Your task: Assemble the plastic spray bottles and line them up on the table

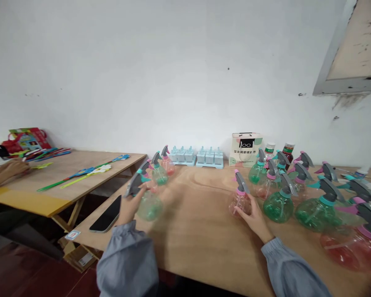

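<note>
So, both hands are busy with spray bottles here, and I'll place everything off the cream paper gift bag with the glasses print (245,154) by the wall. The right hand (250,214) has its thumb and fingers clamped round the body of a clear pink, round plastic spray bottle with a grey trigger and pink collar (238,201), upright and directly on the near side of the bag. The left hand (130,206) is off to the bag's left and nearer the wearer, fingers closed around the upper part of a clear green, round plastic spray bottle with a grey trigger and teal nozzle (150,206) — it's a bit blurry, so I can't tell if the base touches the brown wooden table (200,231).

Just left of the bag sit two pale blue plastic popsicle mould sets (209,158), and further left a short line of green and pink spray bottles (160,174) runs toward the left hand. A black smartphone (106,214) lies well left of the bag, close to that hand. To the bag's right there's a whole crowd of green and pink sprayers (278,206) — the nearest ones just beside the right hand. Far left of the bag, another person's hand (18,168) is over a second table with a yellow edge (27,202).
</note>
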`<state>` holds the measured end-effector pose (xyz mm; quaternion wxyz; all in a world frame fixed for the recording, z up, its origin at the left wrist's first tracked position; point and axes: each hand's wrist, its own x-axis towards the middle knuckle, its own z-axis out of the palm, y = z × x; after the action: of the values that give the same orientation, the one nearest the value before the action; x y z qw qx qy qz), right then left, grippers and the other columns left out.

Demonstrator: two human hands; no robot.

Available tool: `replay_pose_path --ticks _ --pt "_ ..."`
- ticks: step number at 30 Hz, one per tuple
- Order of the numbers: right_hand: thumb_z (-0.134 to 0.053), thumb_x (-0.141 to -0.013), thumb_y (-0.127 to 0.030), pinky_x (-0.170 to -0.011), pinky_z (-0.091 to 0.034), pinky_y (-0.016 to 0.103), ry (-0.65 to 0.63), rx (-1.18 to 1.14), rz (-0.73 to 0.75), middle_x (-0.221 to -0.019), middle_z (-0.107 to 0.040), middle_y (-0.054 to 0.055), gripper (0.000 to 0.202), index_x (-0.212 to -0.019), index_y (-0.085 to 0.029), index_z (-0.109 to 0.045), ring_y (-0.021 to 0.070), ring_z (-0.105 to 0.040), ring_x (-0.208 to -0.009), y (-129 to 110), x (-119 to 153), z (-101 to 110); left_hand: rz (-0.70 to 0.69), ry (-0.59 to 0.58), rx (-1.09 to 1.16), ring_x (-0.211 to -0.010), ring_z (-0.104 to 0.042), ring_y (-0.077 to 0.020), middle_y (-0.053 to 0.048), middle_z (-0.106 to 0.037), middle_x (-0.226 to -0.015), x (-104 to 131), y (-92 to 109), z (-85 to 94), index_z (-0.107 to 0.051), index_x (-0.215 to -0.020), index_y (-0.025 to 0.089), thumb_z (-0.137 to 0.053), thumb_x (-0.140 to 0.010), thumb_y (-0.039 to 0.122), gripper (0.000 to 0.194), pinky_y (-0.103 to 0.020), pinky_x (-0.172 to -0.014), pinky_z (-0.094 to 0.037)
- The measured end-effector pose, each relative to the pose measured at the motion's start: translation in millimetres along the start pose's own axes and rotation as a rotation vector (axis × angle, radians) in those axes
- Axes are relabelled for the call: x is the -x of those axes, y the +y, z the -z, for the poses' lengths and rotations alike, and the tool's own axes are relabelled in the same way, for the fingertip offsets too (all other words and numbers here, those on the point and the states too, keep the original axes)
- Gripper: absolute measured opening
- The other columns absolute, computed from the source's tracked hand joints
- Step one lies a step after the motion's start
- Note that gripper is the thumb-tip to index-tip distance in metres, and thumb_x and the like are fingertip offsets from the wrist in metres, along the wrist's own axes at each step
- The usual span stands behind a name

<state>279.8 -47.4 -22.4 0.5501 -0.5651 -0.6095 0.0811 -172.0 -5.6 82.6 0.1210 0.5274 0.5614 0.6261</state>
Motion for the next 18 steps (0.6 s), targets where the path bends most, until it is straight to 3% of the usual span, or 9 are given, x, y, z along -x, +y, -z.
replay_pose_path --ticks 3,6,12,18 --pt "-0.065 -0.078 -0.064 -0.108 -0.042 0.056 0.001 -0.001 0.009 -0.134 -0.057 0.017 0.074 -0.133 -0.019 -0.045 0.0347 -0.055 -0.126 0 0 0 -0.013 0.058 -0.036 -0.087 -0.070 -0.0279 -0.005 -0.072 -0.082 -21 -26 28.8 -0.067 -0.096 0.018 -0.071 -0.064 0.053 0.047 -0.040 -0.085 -0.055" --pt "-0.065 -0.078 -0.065 -0.108 -0.042 0.055 0.008 0.004 0.010 -0.133 -0.057 0.017 0.074 -0.133 -0.019 -0.045 0.0345 -0.055 -0.126 0 0 0 0.008 0.079 -0.108 -0.081 -0.068 -0.0277 -0.005 -0.070 -0.076 -30 -44 39.0 -0.067 -0.089 0.017 -0.071 -0.061 0.053 0.045 -0.042 -0.082 -0.055" --pt "-0.064 -0.079 -0.064 -0.108 -0.042 0.056 0.003 0.006 0.014 -0.134 -0.056 0.018 0.075 -0.134 -0.018 -0.045 0.0346 -0.055 -0.126 0 0 0 -0.026 0.131 -0.157 -0.082 -0.065 -0.0278 -0.007 -0.071 -0.079 -41 -60 33.2 -0.068 -0.082 0.016 -0.068 -0.062 0.050 0.039 -0.041 -0.082 -0.054" --pt "-0.064 -0.079 -0.063 -0.108 -0.042 0.056 0.009 0.003 0.016 -0.134 -0.057 0.017 0.073 -0.135 -0.020 -0.045 0.0342 -0.055 -0.126 -1 0 0 -0.049 0.095 -0.132 -0.093 -0.065 -0.0304 -0.009 -0.073 -0.086 -56 -68 23.9 -0.068 -0.085 0.016 -0.066 -0.062 0.048 0.039 -0.043 -0.089 -0.052"
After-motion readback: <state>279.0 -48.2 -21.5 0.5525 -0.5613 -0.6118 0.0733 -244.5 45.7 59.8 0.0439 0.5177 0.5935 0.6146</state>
